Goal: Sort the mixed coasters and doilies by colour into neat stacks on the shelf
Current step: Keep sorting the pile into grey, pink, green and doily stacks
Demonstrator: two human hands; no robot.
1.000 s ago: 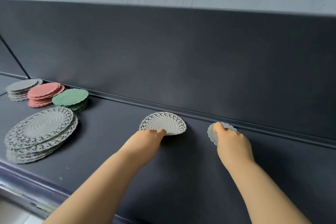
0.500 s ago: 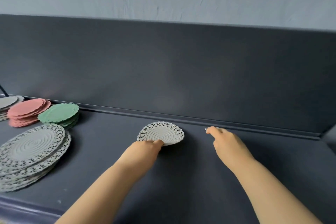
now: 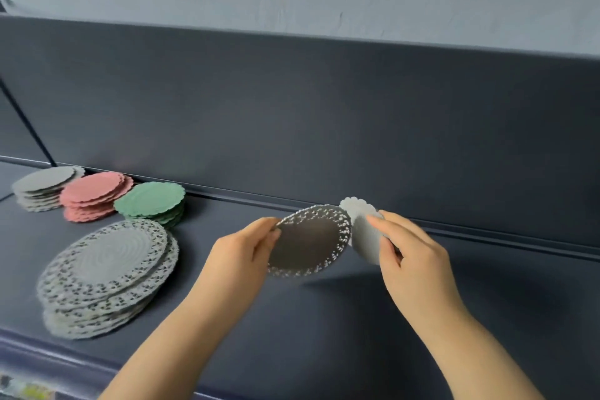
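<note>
Grey doily point(image 3: 308, 242) pinched in left grip point(image 3: 240, 258), coaster point(image 3: 365, 235) in right grip point(image 3: 417, 258)

Row of coaster stacks point(image 3: 97, 196) back left on shelf point(image 3: 324, 334); doily stack point(image 3: 107, 273) before it. Over mid-shelf: doily point(image 3: 308, 242) in left hand point(image 3: 240, 260), coaster point(image 3: 365, 237) just right, in right hand point(image 3: 415, 263)

Dark shelf point(image 3: 292, 318); grey point(image 3: 45, 180), pink point(image 3: 94, 191), green point(image 3: 149, 200), lace stacks point(image 3: 107, 266).
</note>
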